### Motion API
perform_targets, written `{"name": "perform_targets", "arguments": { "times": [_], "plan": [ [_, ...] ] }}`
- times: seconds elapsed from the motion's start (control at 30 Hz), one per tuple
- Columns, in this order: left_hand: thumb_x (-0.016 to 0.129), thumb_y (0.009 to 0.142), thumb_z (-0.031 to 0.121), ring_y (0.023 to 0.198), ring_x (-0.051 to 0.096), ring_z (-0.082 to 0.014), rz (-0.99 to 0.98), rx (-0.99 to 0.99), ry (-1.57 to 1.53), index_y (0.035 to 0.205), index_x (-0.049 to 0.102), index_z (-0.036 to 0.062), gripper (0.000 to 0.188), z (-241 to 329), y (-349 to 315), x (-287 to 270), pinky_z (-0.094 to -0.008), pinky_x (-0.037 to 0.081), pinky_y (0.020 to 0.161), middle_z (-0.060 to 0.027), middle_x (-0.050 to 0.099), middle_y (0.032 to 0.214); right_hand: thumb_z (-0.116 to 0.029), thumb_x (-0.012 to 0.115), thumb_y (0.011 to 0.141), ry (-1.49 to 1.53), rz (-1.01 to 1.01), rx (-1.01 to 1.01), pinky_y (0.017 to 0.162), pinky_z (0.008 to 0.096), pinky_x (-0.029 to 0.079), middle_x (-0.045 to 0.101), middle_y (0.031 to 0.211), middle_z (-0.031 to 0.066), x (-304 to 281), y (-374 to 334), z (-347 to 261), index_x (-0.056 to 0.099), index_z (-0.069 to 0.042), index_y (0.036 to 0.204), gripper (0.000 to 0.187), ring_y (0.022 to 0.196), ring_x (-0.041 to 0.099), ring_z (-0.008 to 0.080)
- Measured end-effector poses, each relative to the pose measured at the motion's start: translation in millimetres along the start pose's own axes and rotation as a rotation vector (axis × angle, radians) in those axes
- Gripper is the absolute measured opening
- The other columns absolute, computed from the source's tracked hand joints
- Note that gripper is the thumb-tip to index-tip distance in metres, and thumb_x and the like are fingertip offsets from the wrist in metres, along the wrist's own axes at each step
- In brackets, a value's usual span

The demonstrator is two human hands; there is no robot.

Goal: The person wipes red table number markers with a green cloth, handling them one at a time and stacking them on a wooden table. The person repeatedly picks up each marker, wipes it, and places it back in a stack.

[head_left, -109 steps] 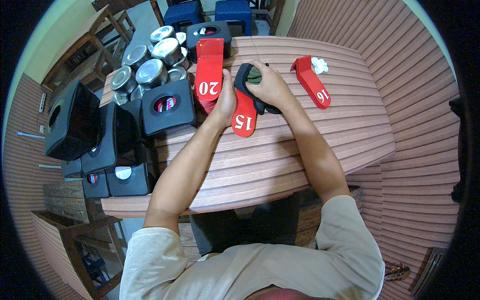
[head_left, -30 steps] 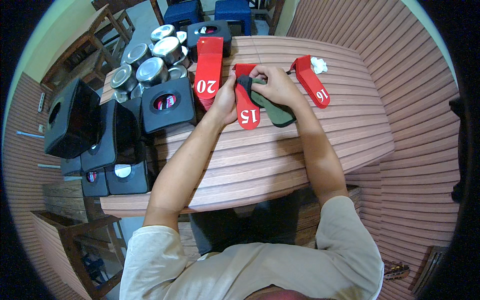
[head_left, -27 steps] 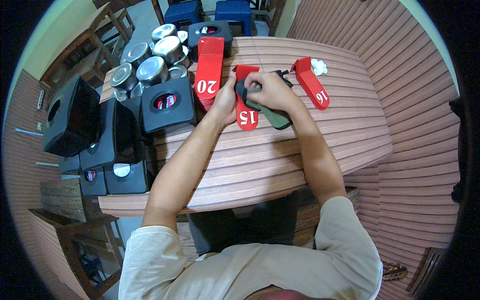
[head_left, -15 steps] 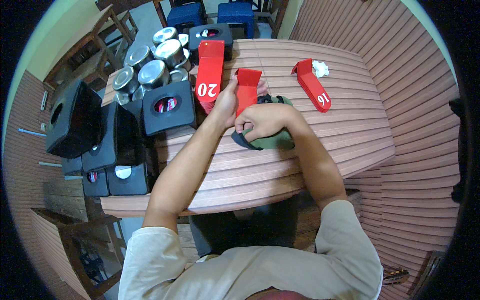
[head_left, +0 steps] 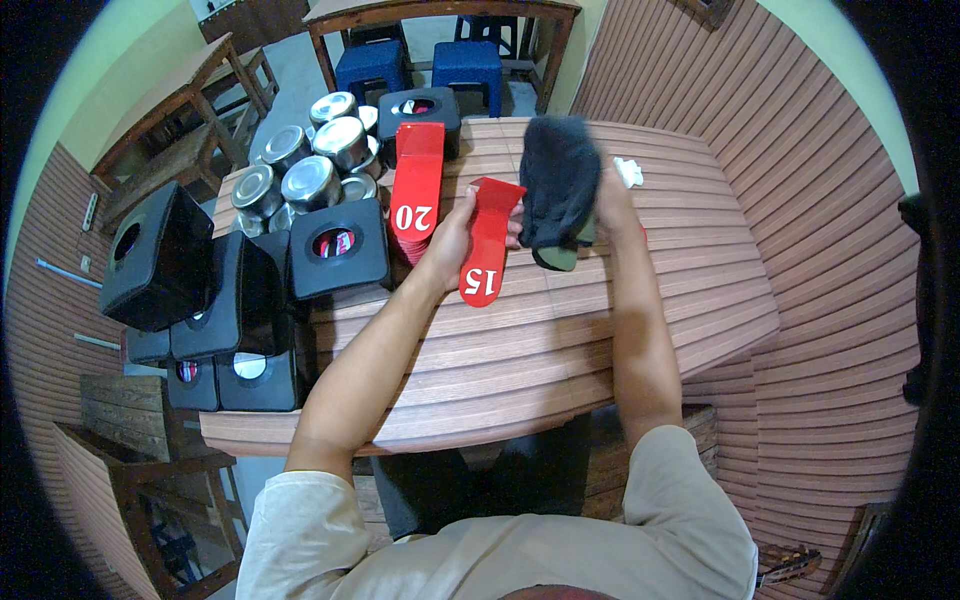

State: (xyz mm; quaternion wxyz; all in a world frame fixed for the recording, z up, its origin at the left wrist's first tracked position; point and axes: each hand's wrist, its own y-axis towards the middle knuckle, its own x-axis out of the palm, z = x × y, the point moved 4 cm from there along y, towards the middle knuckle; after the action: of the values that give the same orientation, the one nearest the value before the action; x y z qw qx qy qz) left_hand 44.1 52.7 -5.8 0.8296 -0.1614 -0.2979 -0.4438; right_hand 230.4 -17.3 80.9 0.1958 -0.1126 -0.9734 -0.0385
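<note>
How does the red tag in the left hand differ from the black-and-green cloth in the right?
Colour: the red tag carries white printing, while the black-and-green cloth is mostly black, green showing near its lower end.
Shape: the tag is narrow with a rounded near end; the cloth is wider, with an uneven outline.
Sharpness: the tag looks crisp, the cloth blurred.
Shared: each is held, by the left hand and right hand respectively.

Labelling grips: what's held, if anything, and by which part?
Left hand: red tag, by both side edges near its bent top. Right hand: black-and-green cloth, apparently by its right side.
</note>
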Motion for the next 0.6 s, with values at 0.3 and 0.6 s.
{"name": "perform_targets", "arguments": {
  "times": [0.3,0.6],
  "plan": [
    [0.034,0.111,0.052,0.134,0.052,-0.0219,0.16,0.08,-0.031,0.149,0.049,0.0093,0.059,0.4,-11.1,4.4,-0.0399,0.038,0.118,-0.008,0.056,0.145,-0.014,0.073,0.089,-1.105,-0.131,-0.505,0.082,0.0402,0.056,0.072,0.098,0.0252,59.1,5.3,37.3,0.069,0.002,0.117,0.033,0.092,0.073,0.0385],
    [0.035,0.113,0.045,0.122,0.062,-0.0249,0.151,0.034,-0.068,0.144,0.051,0.0034,0.054,-12.2,-3.0,-2.1,-0.0427,0.047,0.111,-0.0124,0.063,0.137,-0.02,0.063,0.099,-1.088,0.179,-0.674,0.063,0.0475,0.053,0.067,0.078,0.0263,51.3,11.9,43.5,0.072,-0.002,0.102,0.02,0.072,0.068,0.0443]
  ]
}}
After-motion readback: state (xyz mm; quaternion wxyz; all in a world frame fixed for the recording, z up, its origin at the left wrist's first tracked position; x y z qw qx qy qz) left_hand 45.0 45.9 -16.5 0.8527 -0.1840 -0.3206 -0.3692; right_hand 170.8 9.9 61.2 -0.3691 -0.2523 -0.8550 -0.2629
